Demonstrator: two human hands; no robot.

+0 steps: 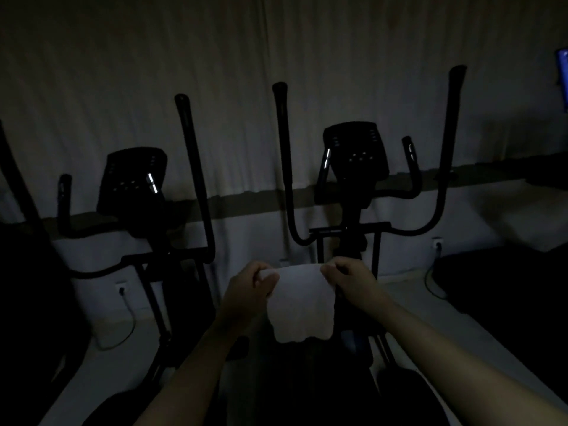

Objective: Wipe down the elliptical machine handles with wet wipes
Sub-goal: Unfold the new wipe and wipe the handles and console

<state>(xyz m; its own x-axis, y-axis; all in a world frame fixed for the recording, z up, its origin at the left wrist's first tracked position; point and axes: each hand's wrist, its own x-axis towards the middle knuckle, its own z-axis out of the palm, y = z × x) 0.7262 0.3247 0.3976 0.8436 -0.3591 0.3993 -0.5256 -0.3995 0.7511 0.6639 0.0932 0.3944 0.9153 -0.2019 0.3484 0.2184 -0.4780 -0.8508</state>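
Observation:
The room is dim. A white wet wipe (pixel 299 309) hangs spread out in front of me, below the console (pixel 353 152) of the black elliptical machine straight ahead. My left hand (pixel 246 287) pinches its upper left corner and my right hand (pixel 350 278) pinches its upper right corner. The machine's long left handle (pixel 284 161) and long right handle (pixel 448 149) rise on either side of the console, well above both hands. A short inner grip (pixel 412 161) curves up to the right of the console.
A second elliptical (pixel 135 179) stands to the left, its tall handle (pixel 193 167) close to the first machine. Wall sockets with cables sit low on the wall (pixel 121 287) (pixel 436 242). Dark equipment lies at far right (pixel 507 287). A lit screen glows at the upper right edge (pixel 563 75).

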